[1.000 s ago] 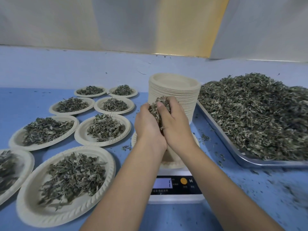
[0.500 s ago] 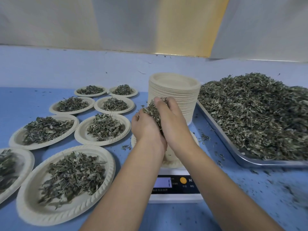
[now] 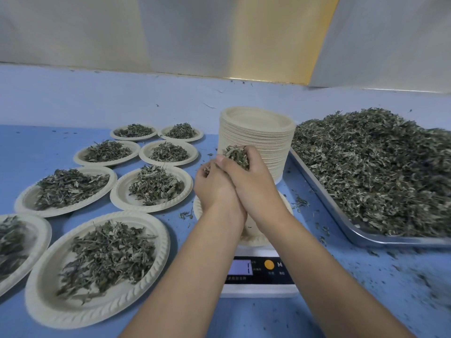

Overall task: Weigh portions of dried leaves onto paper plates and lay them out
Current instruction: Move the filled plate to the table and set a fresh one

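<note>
My left hand (image 3: 216,189) and my right hand (image 3: 251,181) are pressed together above the white scale (image 3: 258,274), cupping a clump of dried leaves (image 3: 235,154) between them. Under my wrists a paper plate (image 3: 253,239) sits on the scale, mostly hidden. A metal tray (image 3: 361,236) at the right holds a big heap of dried leaves (image 3: 375,167). A tall stack of paper plates (image 3: 258,140) stands just behind my hands. Several filled plates (image 3: 97,267) lie in two rows to the left.
Loose leaf crumbs (image 3: 415,276) litter the blue table at the right front and beside the scale. The nearest filled plate sits close to my left forearm. A pale wall rises behind the table.
Both hands, still cupping the leaves, have drifted slightly left; a few leaves now show at the left hand's fingertips. Plates, tray and scale have not moved.
</note>
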The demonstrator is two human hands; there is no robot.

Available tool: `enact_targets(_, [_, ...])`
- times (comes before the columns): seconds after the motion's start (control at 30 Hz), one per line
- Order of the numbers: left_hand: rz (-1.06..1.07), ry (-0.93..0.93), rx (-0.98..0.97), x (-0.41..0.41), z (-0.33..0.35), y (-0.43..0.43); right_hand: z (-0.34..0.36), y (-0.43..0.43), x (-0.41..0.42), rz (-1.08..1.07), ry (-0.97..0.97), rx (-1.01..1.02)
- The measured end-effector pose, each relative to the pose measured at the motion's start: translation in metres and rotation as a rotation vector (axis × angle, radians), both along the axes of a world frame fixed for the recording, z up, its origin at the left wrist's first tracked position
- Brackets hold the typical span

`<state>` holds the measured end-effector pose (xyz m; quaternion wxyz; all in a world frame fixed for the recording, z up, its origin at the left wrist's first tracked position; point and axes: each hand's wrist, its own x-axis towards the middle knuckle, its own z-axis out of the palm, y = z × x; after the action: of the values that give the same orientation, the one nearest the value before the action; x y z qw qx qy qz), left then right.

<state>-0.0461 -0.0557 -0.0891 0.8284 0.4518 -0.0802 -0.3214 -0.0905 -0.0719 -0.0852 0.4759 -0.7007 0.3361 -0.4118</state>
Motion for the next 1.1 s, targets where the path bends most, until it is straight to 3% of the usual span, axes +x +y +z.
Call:
enact_targets(0.13, [-0.004, 0.194, 0.018, -0.001, 0.006, -0.001, -0.006, -0.007, 0.001, -0.032, -0.046, 0.03])
enact_targets(0.2, [-0.033, 0.203, 0.03, -0.002, 0.009, 0.0, -0.008, -0.009, 0.0, -0.033, -0.042, 0.026])
enact_targets(0.63, [-0.055, -0.092, 0.131, -0.003, 0.008, 0.005, -0.008, -0.004, 0.004, -0.012, -0.054, -0.038])
enact_targets(0.83, [-0.013, 0.012, 0.177, -0.002, 0.011, 0.006, -0.009, -0.004, 0.004, -0.016, -0.051, -0.051])
enact_targets(1.1, [-0.055, 0.222, 0.1, 0.0, 0.014, 0.004, -0.005, -0.008, 0.0, -0.026, -0.276, 0.097])
